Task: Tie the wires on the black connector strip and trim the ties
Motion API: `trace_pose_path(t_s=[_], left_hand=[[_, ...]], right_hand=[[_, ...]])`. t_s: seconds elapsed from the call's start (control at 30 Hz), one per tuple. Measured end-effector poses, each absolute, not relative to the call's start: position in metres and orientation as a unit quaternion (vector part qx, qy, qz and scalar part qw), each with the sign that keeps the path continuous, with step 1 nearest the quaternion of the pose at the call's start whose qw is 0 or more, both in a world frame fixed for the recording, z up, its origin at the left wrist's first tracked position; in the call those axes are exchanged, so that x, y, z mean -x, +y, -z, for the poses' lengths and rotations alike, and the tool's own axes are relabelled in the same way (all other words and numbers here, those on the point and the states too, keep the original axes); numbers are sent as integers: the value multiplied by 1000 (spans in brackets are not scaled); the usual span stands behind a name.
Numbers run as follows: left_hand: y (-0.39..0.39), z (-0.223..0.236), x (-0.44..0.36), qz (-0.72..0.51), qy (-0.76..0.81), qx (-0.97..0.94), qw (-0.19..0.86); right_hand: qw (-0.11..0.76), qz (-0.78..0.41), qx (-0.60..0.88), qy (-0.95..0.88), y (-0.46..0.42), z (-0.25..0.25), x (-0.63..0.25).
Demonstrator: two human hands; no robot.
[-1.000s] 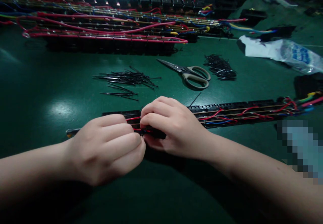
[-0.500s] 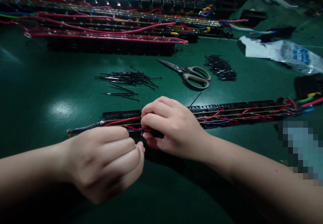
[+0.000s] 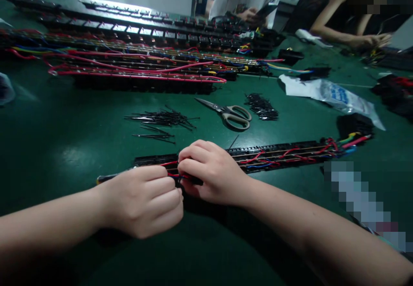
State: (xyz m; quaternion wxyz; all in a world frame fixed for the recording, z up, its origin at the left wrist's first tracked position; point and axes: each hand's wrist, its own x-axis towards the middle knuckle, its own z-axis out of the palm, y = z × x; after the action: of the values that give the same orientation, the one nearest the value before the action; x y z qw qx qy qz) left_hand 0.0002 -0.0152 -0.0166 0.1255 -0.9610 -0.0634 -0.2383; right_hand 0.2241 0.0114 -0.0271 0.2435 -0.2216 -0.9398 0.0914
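Note:
A long black strip (image 3: pixel 280 153) with red and blue wires along it lies across the green table in front of me. My right hand (image 3: pixel 211 172) is closed over its left part, fingers behind and thumb in front. My left hand (image 3: pixel 146 200) makes a tight fist just in front of the strip, its thumb side close to my right fingertips. It pinches what appears to be the thin tail of a cable tie; the tail itself is mostly hidden. Behind my hands lie black cable ties (image 3: pixel 164 118) in a loose pile, and scissors (image 3: pixel 226 113) with grey handles.
A second heap of cable ties (image 3: pixel 261 106) sits right of the scissors. Several wired strips (image 3: pixel 145 73) lie in rows at the back. A torn plastic bag (image 3: pixel 338 94) rests at the right. Two people are across the table; one person's hands (image 3: pixel 376 41) are by some wires.
The view has tilted up and shifted, showing more of the far side and the people there. My left fist has come slightly higher against the strip; my right hand keeps its grip.

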Motion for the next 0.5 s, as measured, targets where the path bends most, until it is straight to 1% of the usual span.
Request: trace_pose_path(t_s=[0.07,0.13,0.2,0.23,0.27,0.3,0.37,0.5], left_hand=[[-15,18,-1,248,-63,957,139],[-15,20,-2,256,-71,952,150],[-15,23,-3,266,-72,948,160],[-14,24,-4,273,-74,945,163],[-13,26,-5,269,-76,944,173],[-12,27,-6,272,-71,942,181],[-10,31,-7,281,-77,938,189],[-4,38,-8,282,-77,932,216]], right_hand=[[243,-94,216,-941,7,21,-224],[275,-107,203,-934,4,9,-227],[307,-114,246,-912,8,-6,-234],[309,-111,298,-896,14,-13,-240],[280,-94,398,-868,22,-18,-247],[266,-79,453,-847,33,-23,-255],[232,-63,515,-823,59,-24,-274],[113,-66,615,-777,103,-10,-304]])
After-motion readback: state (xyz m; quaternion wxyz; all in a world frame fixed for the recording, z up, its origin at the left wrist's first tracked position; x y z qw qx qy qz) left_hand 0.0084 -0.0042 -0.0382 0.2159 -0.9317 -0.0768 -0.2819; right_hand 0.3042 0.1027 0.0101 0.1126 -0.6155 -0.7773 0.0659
